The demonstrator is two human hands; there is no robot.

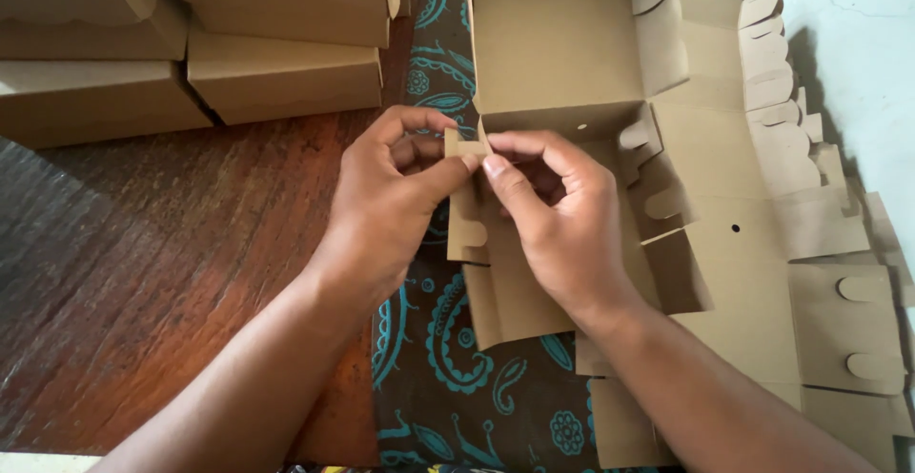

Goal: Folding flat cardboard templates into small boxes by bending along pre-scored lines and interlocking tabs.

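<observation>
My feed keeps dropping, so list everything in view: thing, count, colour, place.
Half-folded box: one, brown, top centre, its corner tab pinched by both hands.
Flat blanks: a stack, count unclear, brown, right.
Finished boxes: at least four, brown, stacked top left.
Cloth: one, dark brown with teal paisley, under the work.
Table: one, reddish-brown wood, left.
Wall: pale, top right.
Left hand: on the tab, from the left.
Right hand: on the tab, from the right.
</observation>
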